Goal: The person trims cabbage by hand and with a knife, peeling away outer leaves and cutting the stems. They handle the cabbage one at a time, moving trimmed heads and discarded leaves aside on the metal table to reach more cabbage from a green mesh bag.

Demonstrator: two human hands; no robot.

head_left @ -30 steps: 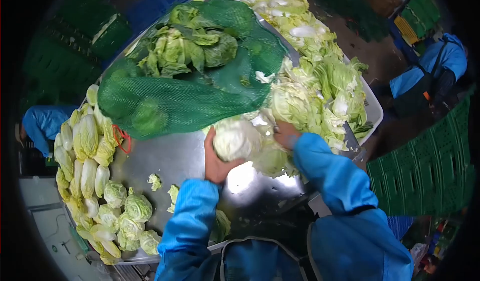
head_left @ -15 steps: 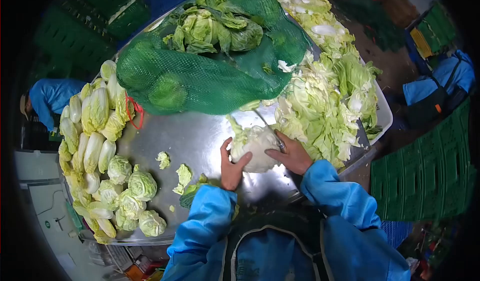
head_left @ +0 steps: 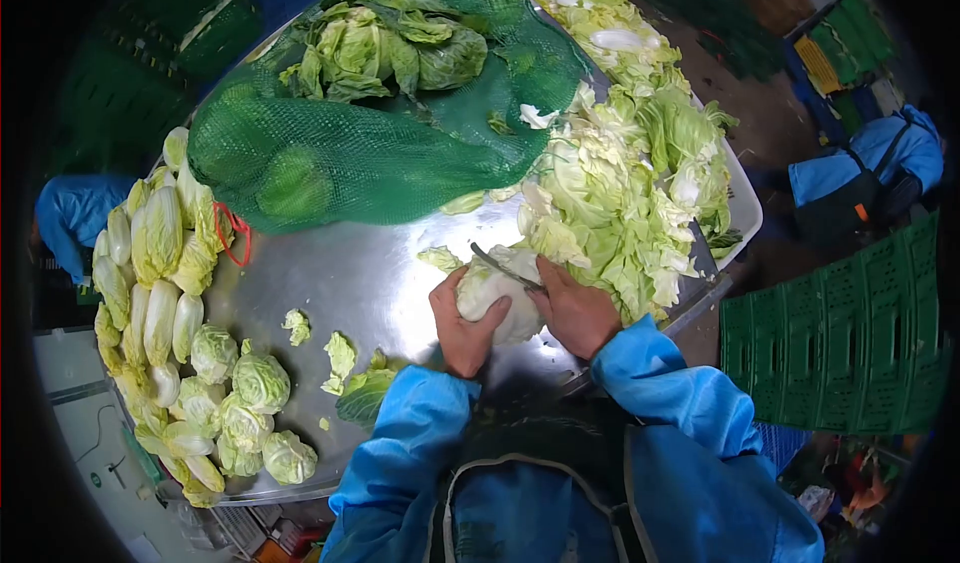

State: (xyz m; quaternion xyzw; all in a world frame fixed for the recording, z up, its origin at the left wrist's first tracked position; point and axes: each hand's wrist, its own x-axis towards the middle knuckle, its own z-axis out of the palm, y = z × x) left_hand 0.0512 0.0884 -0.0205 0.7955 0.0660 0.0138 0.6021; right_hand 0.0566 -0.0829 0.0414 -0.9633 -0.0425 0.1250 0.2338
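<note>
A pale, trimmed cabbage [head_left: 512,308] is held just above the metal table [head_left: 350,263], close to my body. My left hand [head_left: 466,325] wraps round its left side, thumb across the front. My right hand [head_left: 575,308] is closed round a knife [head_left: 500,265], its handle hidden in the palm, while the thumb side rests against the cabbage. The dark blade lies across the top of the cabbage, pointing up and left. A loose green leaf [head_left: 440,258] lies just beyond my left hand.
A green net bag [head_left: 350,173] of cabbages lies at the back. Stripped leaves [head_left: 610,183] are heaped at right. Napa cabbages [head_left: 158,233] and small round cabbages [head_left: 262,383] line the left. Green crates [head_left: 830,333] and a person in blue [head_left: 870,163] are beyond the table.
The knife blade has swung from beyond the cabbage onto its top. A leaf piece that stuck up from the cabbage now lies on the table. The view has shifted slightly.
</note>
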